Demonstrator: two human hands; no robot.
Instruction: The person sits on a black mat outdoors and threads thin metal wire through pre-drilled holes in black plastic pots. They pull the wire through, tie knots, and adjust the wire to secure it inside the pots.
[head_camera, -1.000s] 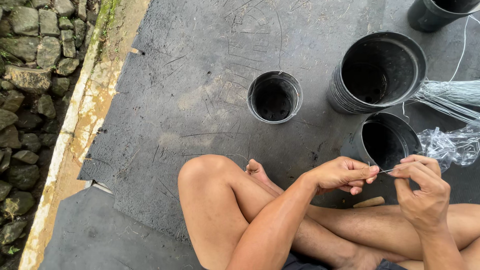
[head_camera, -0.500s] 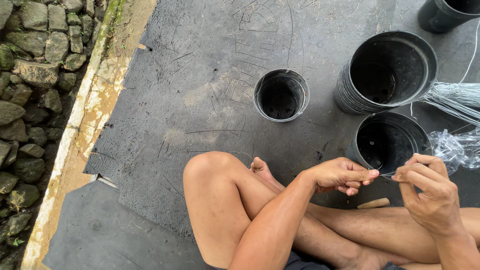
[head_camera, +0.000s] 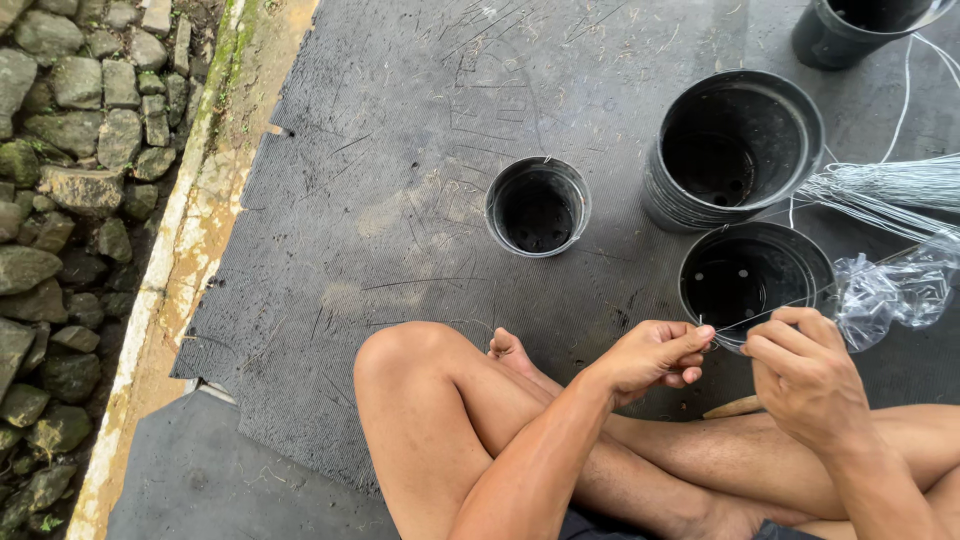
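I sit cross-legged on a dark rubber mat (head_camera: 400, 150). My left hand (head_camera: 655, 358) and my right hand (head_camera: 800, 375) pinch the two ends of a thin metal wire (head_camera: 735, 325) stretched between them, just over the near rim of a black plastic pot (head_camera: 755, 282). The wire runs on to the right toward a crumpled clear plastic bag (head_camera: 890, 292). A bundle of thin wires (head_camera: 890, 190) lies at the right edge.
A small black pot (head_camera: 538, 207) stands alone mid-mat. A stack of larger black pots (head_camera: 735, 150) stands behind the near pot, another black pot (head_camera: 865, 30) at the top right. A stone-lined gutter (head_camera: 70, 200) and a concrete kerb (head_camera: 190, 250) run along the left.
The view has drifted a little, so pots sit slightly lower and to the right in frame. Both hands stay together on the wire with only small finger movement.
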